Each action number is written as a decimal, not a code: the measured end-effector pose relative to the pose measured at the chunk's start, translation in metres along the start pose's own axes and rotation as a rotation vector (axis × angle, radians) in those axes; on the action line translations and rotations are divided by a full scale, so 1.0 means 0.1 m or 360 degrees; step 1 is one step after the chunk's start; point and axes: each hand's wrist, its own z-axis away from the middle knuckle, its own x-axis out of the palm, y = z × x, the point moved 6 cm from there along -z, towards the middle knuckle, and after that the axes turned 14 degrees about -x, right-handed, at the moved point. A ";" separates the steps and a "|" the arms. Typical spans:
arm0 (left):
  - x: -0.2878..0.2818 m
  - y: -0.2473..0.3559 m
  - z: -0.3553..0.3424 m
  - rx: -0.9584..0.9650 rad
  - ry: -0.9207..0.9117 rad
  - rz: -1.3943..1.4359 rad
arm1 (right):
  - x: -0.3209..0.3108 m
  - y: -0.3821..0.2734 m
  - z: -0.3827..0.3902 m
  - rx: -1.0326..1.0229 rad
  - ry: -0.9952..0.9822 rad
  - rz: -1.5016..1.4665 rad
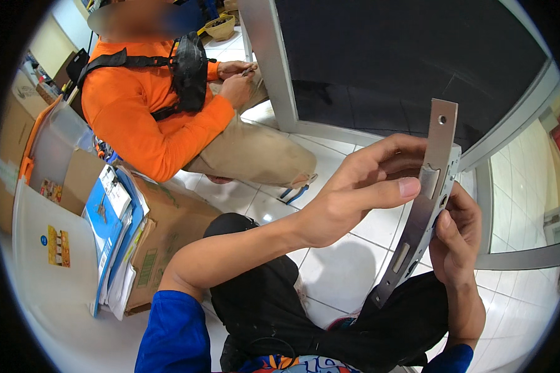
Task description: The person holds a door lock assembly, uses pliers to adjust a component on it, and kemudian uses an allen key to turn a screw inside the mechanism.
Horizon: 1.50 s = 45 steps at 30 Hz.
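Left hand (348, 196) clamped on lock (417, 230) near latch (429, 182); right hand (457, 242) gripping its right edge. Lock tilted, upper end leaning right, above tiled floor (348, 264).

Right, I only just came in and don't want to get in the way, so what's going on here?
The person holds a metal lock at a tilt, the left hand at its upper part and the right hand lower down. A co-worker in orange, near a dark framed panel, has something small in hand, too unclear to name.
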 end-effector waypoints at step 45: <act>0.04 0.03 0.03 0.0200 0.0051 -0.0302 | 0.30 0.05 0.18 0.0447 -0.0448 -0.0636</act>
